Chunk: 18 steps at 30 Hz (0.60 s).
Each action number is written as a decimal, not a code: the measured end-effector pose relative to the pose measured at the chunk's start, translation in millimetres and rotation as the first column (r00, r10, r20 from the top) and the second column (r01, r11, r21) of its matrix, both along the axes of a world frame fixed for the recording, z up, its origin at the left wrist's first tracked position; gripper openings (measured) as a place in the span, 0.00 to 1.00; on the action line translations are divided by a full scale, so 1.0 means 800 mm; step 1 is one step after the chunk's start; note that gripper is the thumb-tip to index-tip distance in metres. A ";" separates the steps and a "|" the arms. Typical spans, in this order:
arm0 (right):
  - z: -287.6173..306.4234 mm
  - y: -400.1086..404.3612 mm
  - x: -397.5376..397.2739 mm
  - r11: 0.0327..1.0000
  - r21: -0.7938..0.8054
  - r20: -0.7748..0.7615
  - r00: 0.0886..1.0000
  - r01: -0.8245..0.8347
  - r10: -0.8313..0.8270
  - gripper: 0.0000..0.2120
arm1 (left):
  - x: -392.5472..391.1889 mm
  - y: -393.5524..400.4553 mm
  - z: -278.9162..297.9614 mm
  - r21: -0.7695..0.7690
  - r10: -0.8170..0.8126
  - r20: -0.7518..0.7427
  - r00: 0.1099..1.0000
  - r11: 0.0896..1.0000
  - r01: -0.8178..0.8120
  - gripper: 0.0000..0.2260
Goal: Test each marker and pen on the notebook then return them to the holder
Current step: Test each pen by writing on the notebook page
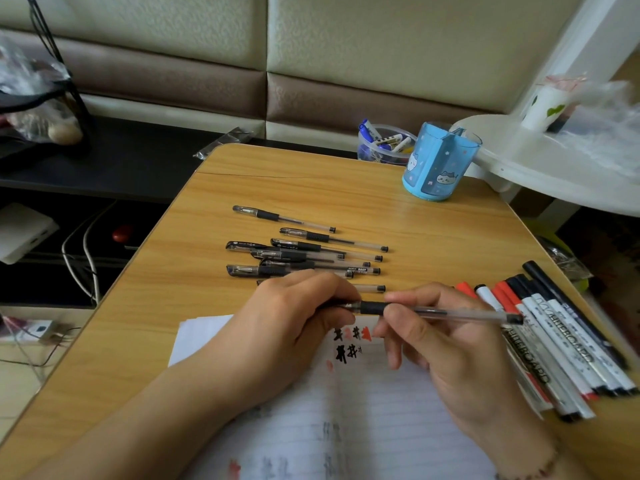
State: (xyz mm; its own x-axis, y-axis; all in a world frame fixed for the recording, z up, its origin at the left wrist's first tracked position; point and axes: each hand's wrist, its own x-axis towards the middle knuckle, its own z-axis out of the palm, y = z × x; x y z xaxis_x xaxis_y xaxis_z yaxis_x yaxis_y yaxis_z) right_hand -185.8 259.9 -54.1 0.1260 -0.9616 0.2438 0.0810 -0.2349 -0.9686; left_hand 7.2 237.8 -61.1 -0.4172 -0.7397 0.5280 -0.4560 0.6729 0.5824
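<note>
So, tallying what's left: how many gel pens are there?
About 10: one gel pen held between left hand and right hand; roughly nine pens clustered on the table beyond; overlap may hide others.

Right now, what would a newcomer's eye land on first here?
Two bare hands, the left hand and the right hand, hold a clear black-grip gel pen level above the open lined notebook with red and black test marks. Beyond lies a row of black gel pens; whiteboard markers fan out at right, and the blue cartoon holder stands far right.

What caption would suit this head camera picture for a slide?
Both hands, left hand and right hand, hold a black gel pen over the notebook.
</note>
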 end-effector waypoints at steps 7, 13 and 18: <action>0.000 0.008 0.005 0.993 -0.105 -0.109 0.992 0.050 -0.062 0.14 | -0.002 0.006 0.004 -0.021 -0.044 -0.091 0.995 0.999 0.042 0.08; 0.042 0.008 -0.020 0.949 -0.249 -0.249 0.934 0.193 -0.255 0.07 | -0.002 -0.001 -0.004 -0.068 0.113 0.086 0.990 0.992 -0.107 0.22; 0.063 0.021 -0.121 0.865 -0.273 -0.797 0.405 0.421 -0.448 0.26 | 0.014 -0.019 -0.020 -0.058 0.435 0.158 0.886 0.900 -0.432 0.09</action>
State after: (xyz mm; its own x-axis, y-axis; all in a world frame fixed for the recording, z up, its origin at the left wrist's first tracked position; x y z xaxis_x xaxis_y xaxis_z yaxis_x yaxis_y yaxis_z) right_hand -282.8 276.4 -3.3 -0.1557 -0.9433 0.2932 -0.8525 -0.0216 -0.5223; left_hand 18.7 222.8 -77.4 -0.1389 -0.8562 0.4976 -0.7924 0.3975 0.4628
